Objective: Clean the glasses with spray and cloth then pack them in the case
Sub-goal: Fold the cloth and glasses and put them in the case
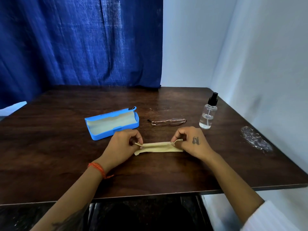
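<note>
A pale yellow cloth (159,147) lies folded into a narrow strip on the dark wooden table (66,155). My left hand (124,145) pinches its left end and my right hand (190,141) pinches its right end. Behind the cloth, thin-framed glasses (168,122) lie folded on the table. The blue case (111,125) stands open to the left of them, with a pale lining and nothing inside. A clear spray bottle (208,112) with a black cap stands upright to the right of the glasses.
A blue curtain (80,42) hangs behind the table and a white wall (266,64) runs along its right side. A whitish scuffed patch (255,139) marks the table near the right edge. The table's front edge (150,195) is close to me.
</note>
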`<state>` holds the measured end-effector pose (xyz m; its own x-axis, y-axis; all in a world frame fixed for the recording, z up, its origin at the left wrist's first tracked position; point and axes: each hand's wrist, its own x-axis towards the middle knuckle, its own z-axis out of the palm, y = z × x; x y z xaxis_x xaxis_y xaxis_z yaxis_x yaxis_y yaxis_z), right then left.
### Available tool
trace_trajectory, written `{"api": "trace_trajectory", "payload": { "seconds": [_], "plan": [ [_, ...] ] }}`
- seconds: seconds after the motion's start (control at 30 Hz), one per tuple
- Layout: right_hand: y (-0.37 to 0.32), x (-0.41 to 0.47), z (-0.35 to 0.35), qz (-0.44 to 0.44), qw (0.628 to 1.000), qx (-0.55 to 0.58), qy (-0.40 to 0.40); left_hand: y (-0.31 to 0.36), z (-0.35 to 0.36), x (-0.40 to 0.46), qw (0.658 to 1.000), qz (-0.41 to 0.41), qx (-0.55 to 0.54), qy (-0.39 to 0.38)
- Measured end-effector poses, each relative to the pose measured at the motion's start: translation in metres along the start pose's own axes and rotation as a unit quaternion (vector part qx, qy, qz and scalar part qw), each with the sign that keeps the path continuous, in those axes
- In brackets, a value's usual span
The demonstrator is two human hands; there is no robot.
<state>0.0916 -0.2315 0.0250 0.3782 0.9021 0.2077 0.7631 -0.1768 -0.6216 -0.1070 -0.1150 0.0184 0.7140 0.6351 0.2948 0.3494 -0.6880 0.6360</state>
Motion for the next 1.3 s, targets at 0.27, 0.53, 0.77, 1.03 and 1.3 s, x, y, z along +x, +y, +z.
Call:
{"api": "trace_trajectory", "payload": {
  "seconds": [0.27,0.53,0.77,1.03,1.3],
  "plan": [
    [0.009,-0.017,0.001,-0.037,0.999,0.001,0.003,-0.009,-0.004,-0.006,0.995,0.070,0.007,-0.069],
    [0.007,-0.009,0.001,-0.004,0.998,-0.011,-0.061,-0.008,0.008,-0.003,0.996,0.052,0.063,-0.047],
    [0.007,-0.011,-0.003,-0.012,0.993,-0.031,-0.114,-0.008,0.004,-0.003,0.993,0.030,0.077,-0.082],
    [-0.002,-0.006,0.002,0.040,0.983,0.171,-0.053,-0.009,-0.007,-0.012,0.996,-0.045,-0.076,0.010],
    [-0.039,0.028,0.026,0.059,0.954,0.292,-0.015,-0.019,-0.033,-0.020,0.946,-0.141,-0.226,0.186]
  ]
}}
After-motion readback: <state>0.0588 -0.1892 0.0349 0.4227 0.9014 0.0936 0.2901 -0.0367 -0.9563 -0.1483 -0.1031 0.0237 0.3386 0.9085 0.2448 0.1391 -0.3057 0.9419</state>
